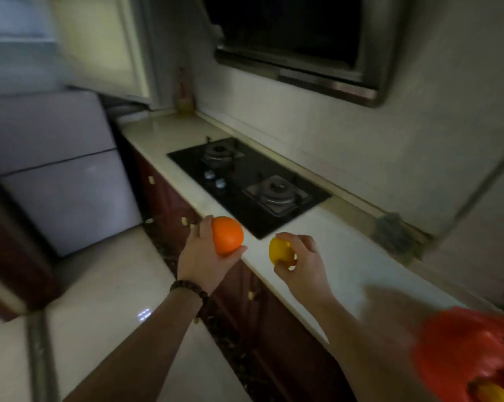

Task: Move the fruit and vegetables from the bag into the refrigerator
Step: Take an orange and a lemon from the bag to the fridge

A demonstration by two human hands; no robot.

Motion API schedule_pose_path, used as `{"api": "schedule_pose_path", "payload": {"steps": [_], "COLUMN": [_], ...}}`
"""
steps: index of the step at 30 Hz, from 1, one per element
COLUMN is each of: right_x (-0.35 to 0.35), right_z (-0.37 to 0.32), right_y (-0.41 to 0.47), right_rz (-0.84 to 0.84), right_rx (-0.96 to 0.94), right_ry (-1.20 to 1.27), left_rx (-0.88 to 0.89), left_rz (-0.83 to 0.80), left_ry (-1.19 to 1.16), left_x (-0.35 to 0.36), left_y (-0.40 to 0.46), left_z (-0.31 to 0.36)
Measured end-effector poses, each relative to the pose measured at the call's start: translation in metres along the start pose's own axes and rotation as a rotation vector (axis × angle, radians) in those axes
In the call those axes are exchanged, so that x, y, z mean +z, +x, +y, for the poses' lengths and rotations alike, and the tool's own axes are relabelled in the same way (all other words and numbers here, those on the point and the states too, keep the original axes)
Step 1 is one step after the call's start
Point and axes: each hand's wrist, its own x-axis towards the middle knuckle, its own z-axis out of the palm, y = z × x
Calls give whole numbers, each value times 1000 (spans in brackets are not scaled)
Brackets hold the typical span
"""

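My left hand (204,262) grips an orange (227,235) in front of the counter edge. My right hand (301,265) holds a yellow lemon (280,250) just above the white counter (346,256). A red plastic bag (462,349) lies at the bottom right on the counter, with something yellow (491,394) and something green showing inside. The white two-door refrigerator (59,175) stands at the left with both doors closed.
A black two-burner gas hob (245,178) is set in the counter beyond my hands. Dark red cabinets (259,309) run below the counter. A range hood (300,44) hangs above. A bottle (184,97) stands in the far corner. Pale floor tiles (108,300) lie below.
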Motion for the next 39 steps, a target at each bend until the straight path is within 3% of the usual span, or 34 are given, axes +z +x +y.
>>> {"api": "schedule_pose_path", "payload": {"steps": [7, 15, 27, 39], "right_x": [117, 245, 381, 519], "right_z": [-81, -149, -235, -326], "right_y": [67, 163, 395, 547], "right_rz": [-200, -350, -373, -352], "right_rx": [-173, -345, -499, -580], "right_ry": [166, 203, 228, 269], "left_rx": [-186, -313, -398, -400], "left_rz": [218, 363, 491, 552], "left_ry": [56, 159, 223, 232], "left_x": [-98, -151, -217, -278], "left_y": [37, 111, 324, 490], "left_z": [-98, -187, -279, -397]}}
